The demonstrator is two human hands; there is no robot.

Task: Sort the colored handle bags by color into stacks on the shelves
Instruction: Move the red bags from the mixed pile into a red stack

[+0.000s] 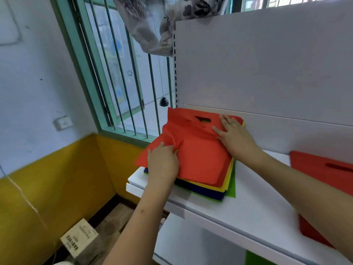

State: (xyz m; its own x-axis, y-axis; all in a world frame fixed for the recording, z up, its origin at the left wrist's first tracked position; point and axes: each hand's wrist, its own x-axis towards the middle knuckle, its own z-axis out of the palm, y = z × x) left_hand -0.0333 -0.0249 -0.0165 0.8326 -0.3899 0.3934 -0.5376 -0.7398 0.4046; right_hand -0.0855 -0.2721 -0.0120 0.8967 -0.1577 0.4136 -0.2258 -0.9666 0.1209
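A mixed pile of handle bags lies at the left end of the white shelf [248, 207]. A red bag [198, 155] with a cut-out handle is on top; yellow [228, 180], dark blue [206, 192] and green [232, 190] bags show beneath it. My left hand [162, 161] rests on the red bag's near left corner, where the fabric is bunched under the fingertips. My right hand [233, 134] lies flat with spread fingers on the bag's far right part, beside the handle hole. A separate red bag [324, 173] lies at the shelf's right edge, partly hidden by my right forearm.
The shelf's white back panel [267, 64] rises behind the pile. A barred window [122, 73] is to the left, with crumpled fabric [152, 22] hanging above. A cardboard box [80, 238] sits on the floor below. A lower shelf holds something green [254, 259].
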